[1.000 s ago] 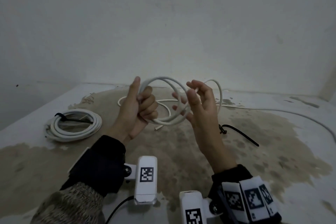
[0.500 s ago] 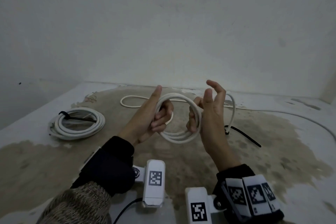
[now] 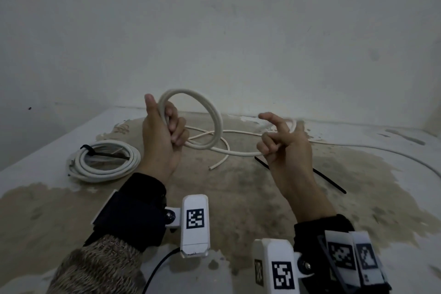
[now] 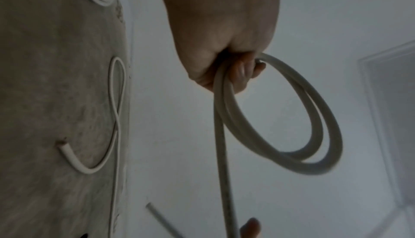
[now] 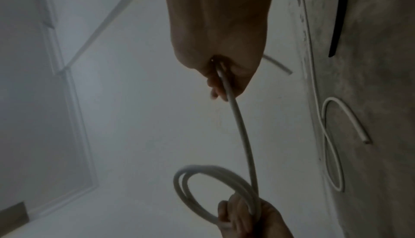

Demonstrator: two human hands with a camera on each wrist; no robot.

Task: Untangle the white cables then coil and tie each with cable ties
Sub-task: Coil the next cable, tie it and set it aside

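My left hand [image 3: 164,133] grips a small coil of white cable [image 3: 216,122] and holds its loops upright above the stained surface; in the left wrist view the coil [image 4: 314,153] hangs from the curled fingers [image 4: 244,75]. One strand [image 3: 238,153] runs from the coil to my right hand [image 3: 281,143], whose lower fingers curl round it while the forefinger sticks out. The right wrist view shows that cable [image 5: 242,132] leaving the right fist [image 5: 222,64]. The rest of the cable lies loose, with a cut end [image 3: 211,167].
A finished white coil [image 3: 105,169] bound with a black tie [image 3: 105,154] lies at the left. A loose black cable tie [image 3: 330,182] lies right of my right hand. A long run of cable [image 3: 386,154] trails off to the right. A wall stands close behind.
My hands have drawn apart. The right hand left the coil and slid right along the strand. The left hand lifted the coil higher and to the left.
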